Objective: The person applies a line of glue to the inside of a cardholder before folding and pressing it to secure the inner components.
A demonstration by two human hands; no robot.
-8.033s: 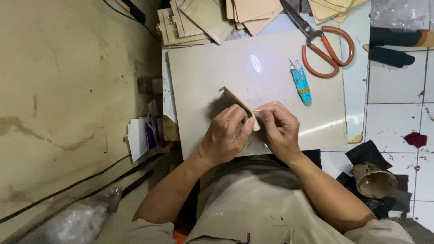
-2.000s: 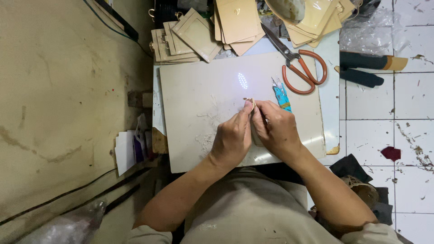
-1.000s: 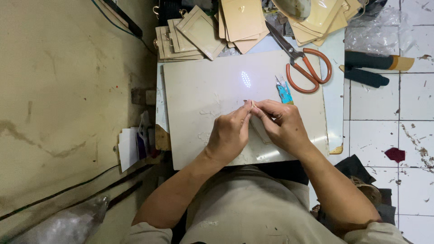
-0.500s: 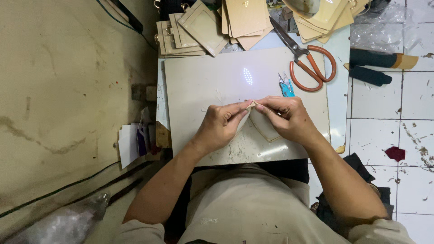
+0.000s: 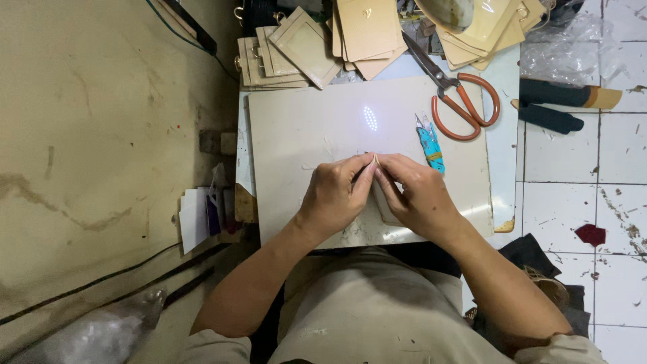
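Near the picture's middle, the left hand (image 5: 335,199) and right hand (image 5: 418,195) meet over the pale tabletop (image 5: 303,128), fingers of both pinched on 1 small tan piece (image 5: 375,160) between their tips. At 2 o'clock lie blue snips (image 5: 429,143) and orange-handled scissors (image 5: 458,101); at 12 o'clock, stacked tan card holders (image 5: 296,44).

The scissors (image 5: 465,108) are showing orange handles and grey blades, and the little snips (image 5: 429,143) beside them are looking bright blue with a yellow band. The board (image 5: 303,135) is looking pale cream with a white spot of light shining on it, and the stacked card pieces (image 5: 367,30) above it are looking tan. The floor tiles (image 5: 620,162) are showing white with dark specks, and a small dark red scrap (image 5: 591,234) is lying on them.
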